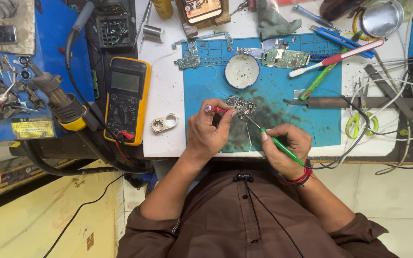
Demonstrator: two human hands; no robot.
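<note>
Left hand [210, 131] pinching red-tipped stick [214, 109], right hand [285, 148] gripping thin green iron [280, 145], both over small dark circuit board [241, 105] near blue mat's [307, 119] front edge.

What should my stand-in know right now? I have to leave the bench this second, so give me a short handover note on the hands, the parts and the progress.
Left hand: holds a red-tipped probe against the small circuit board.
Right hand: holds a green-handled tool, its thin metal tip reaching the same board.
The board lies on the blue work mat, below a round white dish. Other boards sit at the mat's top edge. A yellow multimeter lies left of the mat.
Done: both tools are on the board. How far the work has got cannot be told.
Left: cannot be judged from this view.
</note>
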